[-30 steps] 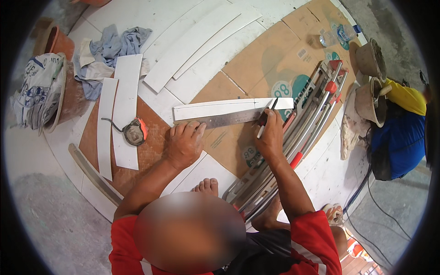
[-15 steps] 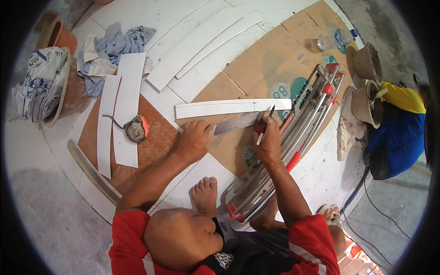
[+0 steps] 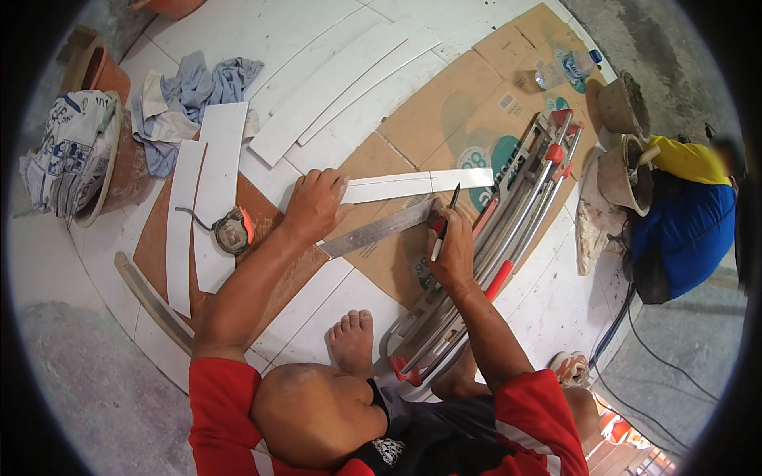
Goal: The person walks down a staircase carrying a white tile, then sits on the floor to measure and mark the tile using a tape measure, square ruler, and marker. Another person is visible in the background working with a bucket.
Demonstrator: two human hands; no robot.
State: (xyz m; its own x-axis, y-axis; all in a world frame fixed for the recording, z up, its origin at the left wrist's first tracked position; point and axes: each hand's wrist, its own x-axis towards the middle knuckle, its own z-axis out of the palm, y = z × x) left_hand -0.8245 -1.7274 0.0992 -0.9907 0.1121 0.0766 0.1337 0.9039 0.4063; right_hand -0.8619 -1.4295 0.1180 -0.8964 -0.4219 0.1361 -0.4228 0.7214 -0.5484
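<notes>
My left hand [image 3: 317,202] grips the left end of a narrow white tile strip [image 3: 397,185], with its fingers over that end. A dark line runs along the strip and a short one crosses it. In my right hand [image 3: 454,250] are a black-and-white marker [image 3: 455,196], its dark tip pointing up, and the handle end of a try square. The steel blade [image 3: 377,231] of the square slants down to the left over cardboard [image 3: 429,127], below the strip and apart from it. A manual tile cutter [image 3: 508,246] lies beside my right forearm.
Cut white tile pieces [image 3: 219,174] and a tape measure [image 3: 233,230] lie on a brown board at left. Farther off are rags [image 3: 198,87], long strips [image 3: 333,87] and a water bottle [image 3: 567,70]. Buckets [image 3: 627,174] and a blue-and-yellow bundle [image 3: 686,222] stand right.
My left hand has left the square's blade and moved up and left onto the strip's end. The blade has swung a little away from the strip. My right hand has shifted slightly down and left.
</notes>
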